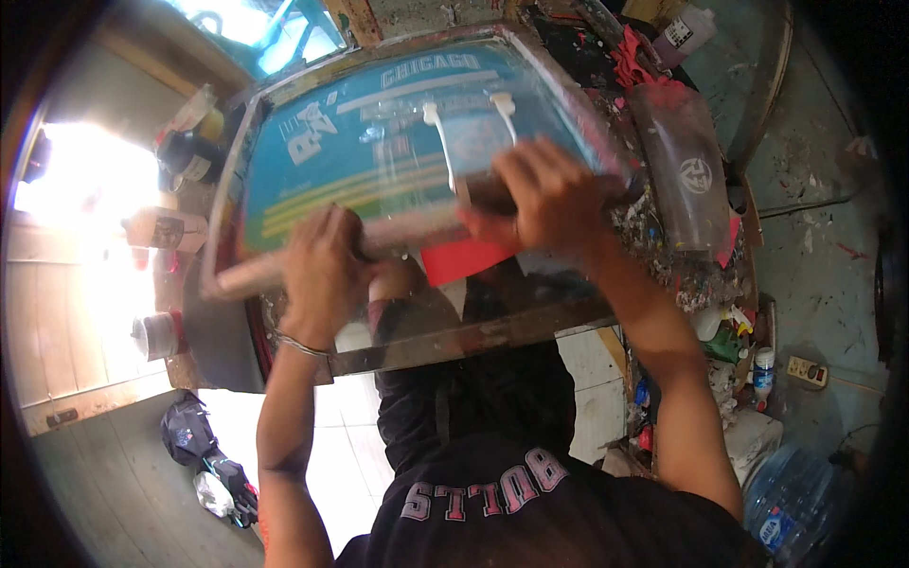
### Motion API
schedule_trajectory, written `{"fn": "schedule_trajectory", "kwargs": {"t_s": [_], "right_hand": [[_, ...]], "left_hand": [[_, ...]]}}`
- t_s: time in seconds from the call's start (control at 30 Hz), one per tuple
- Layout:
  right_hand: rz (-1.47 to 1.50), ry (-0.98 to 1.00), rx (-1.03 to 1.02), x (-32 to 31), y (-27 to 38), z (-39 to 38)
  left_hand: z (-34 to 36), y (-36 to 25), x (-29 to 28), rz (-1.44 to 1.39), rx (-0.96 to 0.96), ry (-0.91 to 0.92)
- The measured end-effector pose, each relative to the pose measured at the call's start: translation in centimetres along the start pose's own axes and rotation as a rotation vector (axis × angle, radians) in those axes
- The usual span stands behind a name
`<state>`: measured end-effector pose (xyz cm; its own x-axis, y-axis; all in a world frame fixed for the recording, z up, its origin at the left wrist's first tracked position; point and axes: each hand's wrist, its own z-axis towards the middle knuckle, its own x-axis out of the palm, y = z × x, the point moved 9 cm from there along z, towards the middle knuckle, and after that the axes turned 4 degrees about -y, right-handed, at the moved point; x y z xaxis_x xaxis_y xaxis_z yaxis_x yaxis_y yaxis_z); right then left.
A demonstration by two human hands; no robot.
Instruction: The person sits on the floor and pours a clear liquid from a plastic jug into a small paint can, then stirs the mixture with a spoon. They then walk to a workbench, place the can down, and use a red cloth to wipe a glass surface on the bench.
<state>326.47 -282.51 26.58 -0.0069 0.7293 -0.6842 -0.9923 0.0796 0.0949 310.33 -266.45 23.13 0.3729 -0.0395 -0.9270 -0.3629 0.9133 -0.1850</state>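
Note:
A screen-printing frame (398,230) with blue mesh (388,123) spans the bench ahead of me. My left hand (325,265) is closed around its near wooden bar, left of the middle. Over the near right part of the mesh, my right hand (554,194) grips a brown squeegee (485,192), its lower edge mostly hidden by the fingers. Two white ink streaks (443,142) run up the mesh from the squeegee, ending in thick blobs. A flat red piece (464,260) shows beneath the near bar. The frame's near side is smeared by motion.
Bottles and a dark tub (189,156) stand along the left. At the right lie a clear plastic sheet (684,170), a red cloth (634,59) and a pale bottle (684,36). A large blue water jug (791,497) stands low right, near a power strip (806,371).

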Motion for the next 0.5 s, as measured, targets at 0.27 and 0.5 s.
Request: {"fn": "schedule_trajectory", "kwargs": {"t_s": [0.27, 0.5], "right_hand": [[0.157, 0.283, 0.151, 5.3, 0.4, -10.4], [0.186, 0.372, 0.214, 5.3, 0.5, -10.4]], "left_hand": [[-4.6, -0.3, 8.8, -0.175, -0.038, 0.100], [-4.5, 0.0, 9.1, -0.170, -0.012, 0.122]]}}
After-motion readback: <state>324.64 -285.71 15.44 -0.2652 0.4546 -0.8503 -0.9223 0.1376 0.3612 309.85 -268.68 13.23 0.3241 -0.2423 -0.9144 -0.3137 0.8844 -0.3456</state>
